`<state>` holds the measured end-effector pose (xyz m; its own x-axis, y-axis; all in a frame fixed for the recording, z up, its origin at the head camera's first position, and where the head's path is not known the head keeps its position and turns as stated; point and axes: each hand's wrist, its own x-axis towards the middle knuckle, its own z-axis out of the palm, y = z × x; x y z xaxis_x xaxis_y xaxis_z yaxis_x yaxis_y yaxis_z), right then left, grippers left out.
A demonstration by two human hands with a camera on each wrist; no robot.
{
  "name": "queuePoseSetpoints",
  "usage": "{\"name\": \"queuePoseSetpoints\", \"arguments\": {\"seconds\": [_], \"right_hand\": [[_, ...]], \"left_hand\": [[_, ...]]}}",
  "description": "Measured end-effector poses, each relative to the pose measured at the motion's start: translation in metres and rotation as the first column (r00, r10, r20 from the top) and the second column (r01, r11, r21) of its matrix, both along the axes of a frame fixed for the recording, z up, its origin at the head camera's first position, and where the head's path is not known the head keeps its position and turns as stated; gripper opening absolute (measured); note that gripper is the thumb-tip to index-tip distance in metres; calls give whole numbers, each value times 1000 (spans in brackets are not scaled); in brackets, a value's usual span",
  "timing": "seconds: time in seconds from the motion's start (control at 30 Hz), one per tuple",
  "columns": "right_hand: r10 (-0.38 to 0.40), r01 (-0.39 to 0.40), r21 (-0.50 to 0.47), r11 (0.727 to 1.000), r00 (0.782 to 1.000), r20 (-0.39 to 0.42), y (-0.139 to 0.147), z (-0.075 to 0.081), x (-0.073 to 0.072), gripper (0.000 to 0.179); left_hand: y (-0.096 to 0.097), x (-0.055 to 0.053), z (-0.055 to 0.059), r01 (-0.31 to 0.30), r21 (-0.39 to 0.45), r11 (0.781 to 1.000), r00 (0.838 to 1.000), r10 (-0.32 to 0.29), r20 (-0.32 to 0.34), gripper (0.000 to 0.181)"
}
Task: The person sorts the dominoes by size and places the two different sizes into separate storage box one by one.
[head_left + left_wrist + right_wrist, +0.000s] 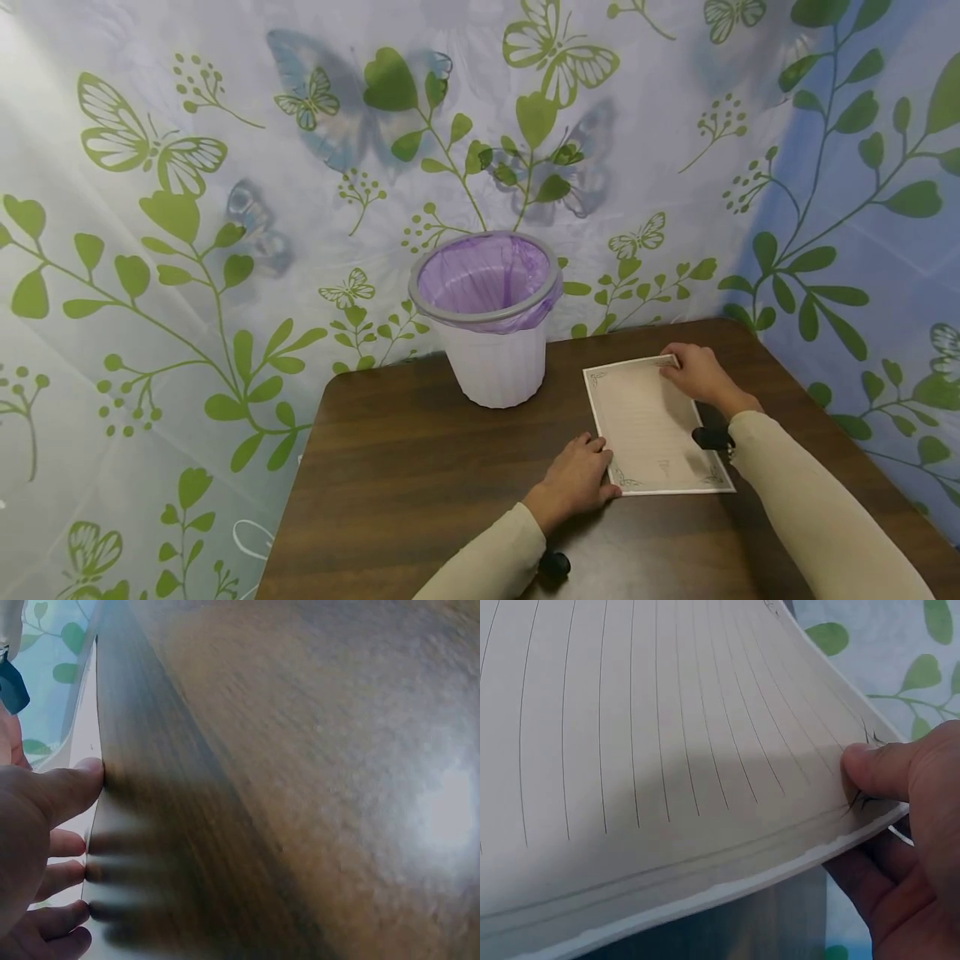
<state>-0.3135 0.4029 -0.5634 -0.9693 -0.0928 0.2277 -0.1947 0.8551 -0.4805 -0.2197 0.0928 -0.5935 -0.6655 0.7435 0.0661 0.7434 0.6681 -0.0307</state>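
Note:
Lined cream writing paper (645, 425) with a decorated border lies over the right part of the table. My right hand (697, 375) pinches its far right corner, the thumb (877, 769) on the printed face and the other fingers underneath. Near that corner the paper (660, 750) bows upward in the right wrist view. At the near left corner, my left hand (577, 479) rests with its fingertips along the paper's left edge and its thumb by the bottom edge. The left wrist view shows these fingertips (71, 915) lined up at the paper's edge.
A white waste bin (495, 367) with a grey rim and a purple liner (480, 279) stands at the back of the brown wooden table (390, 475). Behind it hangs a leaf and butterfly curtain (300, 208), which also runs down the right side.

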Motion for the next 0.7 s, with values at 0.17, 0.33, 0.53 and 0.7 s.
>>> {"name": "queuePoseSetpoints", "arguments": {"seconds": [0.17,0.33,0.53,0.7], "right_hand": [[16,-18,-45,999,999,-47,-1,3,-2,12],[17,-13,-154,988,999,27,-4,11,-1,13],[44,-9,-276,961,992,120,-13,25,3,20],[60,-30,-299,954,994,90,-19,33,4,25]], "left_hand": [[-10,-1,3,-47,57,997,998,45,44,56],[-23,-7,6,-159,186,970,984,139,116,62],[-38,-20,14,-324,448,833,931,197,308,63],[-52,-29,17,-453,548,704,854,166,492,60]]}}
